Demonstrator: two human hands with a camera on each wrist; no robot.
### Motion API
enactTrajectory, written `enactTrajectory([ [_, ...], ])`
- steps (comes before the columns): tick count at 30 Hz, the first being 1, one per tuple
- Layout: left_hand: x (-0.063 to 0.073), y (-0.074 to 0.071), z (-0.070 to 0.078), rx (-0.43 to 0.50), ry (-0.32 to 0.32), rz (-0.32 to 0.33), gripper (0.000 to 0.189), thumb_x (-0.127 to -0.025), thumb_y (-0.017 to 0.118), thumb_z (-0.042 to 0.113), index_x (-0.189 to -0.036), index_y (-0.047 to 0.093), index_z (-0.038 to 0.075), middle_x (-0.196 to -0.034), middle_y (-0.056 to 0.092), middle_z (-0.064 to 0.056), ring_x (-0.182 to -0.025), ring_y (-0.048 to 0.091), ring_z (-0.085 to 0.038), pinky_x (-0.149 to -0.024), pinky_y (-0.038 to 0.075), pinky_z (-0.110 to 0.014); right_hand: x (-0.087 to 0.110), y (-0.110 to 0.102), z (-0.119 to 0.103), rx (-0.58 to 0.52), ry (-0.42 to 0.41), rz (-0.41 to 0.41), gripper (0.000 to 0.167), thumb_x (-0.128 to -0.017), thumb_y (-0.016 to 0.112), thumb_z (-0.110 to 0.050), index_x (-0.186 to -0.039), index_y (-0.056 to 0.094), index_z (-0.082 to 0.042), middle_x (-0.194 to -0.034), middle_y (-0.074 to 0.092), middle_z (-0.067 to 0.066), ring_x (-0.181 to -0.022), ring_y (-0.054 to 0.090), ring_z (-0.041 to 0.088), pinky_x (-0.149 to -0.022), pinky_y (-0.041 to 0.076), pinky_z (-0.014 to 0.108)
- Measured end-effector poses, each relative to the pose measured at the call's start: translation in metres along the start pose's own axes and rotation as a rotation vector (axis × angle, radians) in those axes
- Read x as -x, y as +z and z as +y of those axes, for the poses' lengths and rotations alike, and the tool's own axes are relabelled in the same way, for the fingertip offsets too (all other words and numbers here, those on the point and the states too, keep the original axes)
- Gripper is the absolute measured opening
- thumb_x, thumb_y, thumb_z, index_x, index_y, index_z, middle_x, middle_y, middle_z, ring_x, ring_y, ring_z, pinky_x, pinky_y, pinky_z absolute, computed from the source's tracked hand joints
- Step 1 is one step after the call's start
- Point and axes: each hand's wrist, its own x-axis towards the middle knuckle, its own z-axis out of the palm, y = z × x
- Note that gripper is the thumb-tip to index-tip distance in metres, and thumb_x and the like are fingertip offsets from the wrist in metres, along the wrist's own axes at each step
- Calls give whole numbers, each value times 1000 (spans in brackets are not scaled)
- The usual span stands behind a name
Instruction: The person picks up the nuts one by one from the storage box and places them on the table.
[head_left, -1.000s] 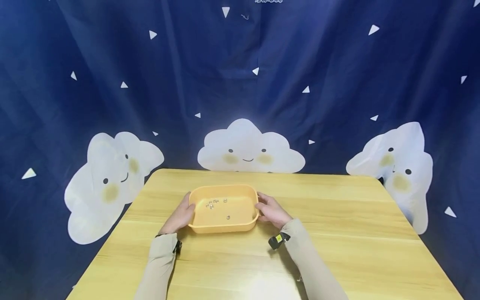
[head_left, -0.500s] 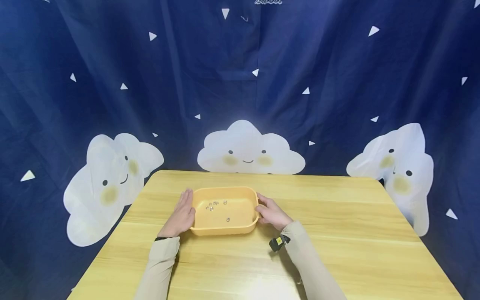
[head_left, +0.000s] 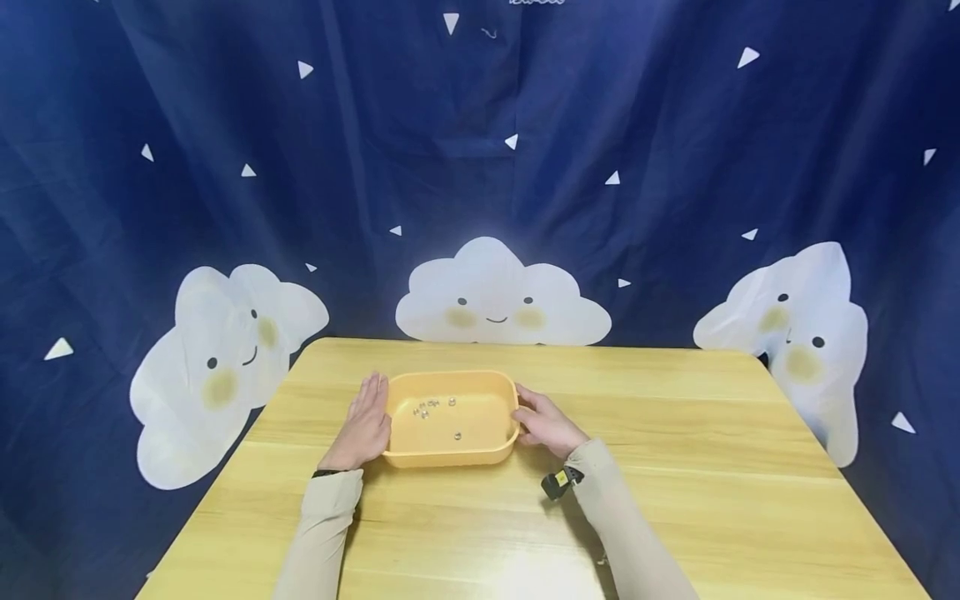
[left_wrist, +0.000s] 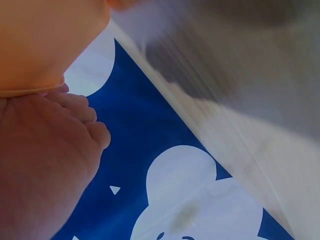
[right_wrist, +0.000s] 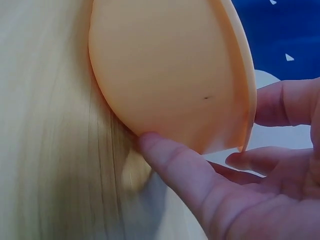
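A shallow yellow-orange plastic tray (head_left: 450,459) lies across the middle of the table in the head view. Several small clear beads (head_left: 425,413) are scattered inside it, most toward the back left, with a lone bead (head_left: 457,436) nearer the front. My left hand (head_left: 362,429) rests flat along the tray's left end, fingers straight and pointing away. In the left wrist view, that hand (left_wrist: 45,155) touches the tray's rim. At the opposite end my right hand (head_left: 551,425) grips the tray wall. The right wrist view shows its thumb on one side and fingers beyond the rim.
The wooden table (head_left: 712,500) extends around the tray on all sides. Behind it hangs a dark blue curtain (head_left: 570,100) with white triangles and smiling clouds. A black wrist strap (head_left: 561,481) sits at the right wrist.
My left hand has loosened from the tray's left end and straightened its fingers alongside it. The right hand, tray and beads look almost unmoved.
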Motion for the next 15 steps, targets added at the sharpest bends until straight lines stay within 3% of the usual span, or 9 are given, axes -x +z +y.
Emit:
enactTrajectory([
  [8, 4, 2, -1, -14, -11, -3, 62, -105, 30, 7, -160, 8, -14, -171, -1, -30, -160, 1, -49, -129, 11, -67, 1, -1, 4, -23, 1, -47, 68, -103, 45, -3, -165, 17, -3, -162, 34, 32, -113, 67, 32, -90, 64, 36],
  [15, -4, 0, -2, -33, 51, 24, 61, -105, 30, 6, -158, 12, -17, -169, 3, -35, -158, 5, -53, -128, 14, -68, -1, -4, -1, -2, 29, 1, 69, -100, 49, -1, -164, 24, -3, -163, 35, 30, -117, 68, 37, -84, 66, 36],
])
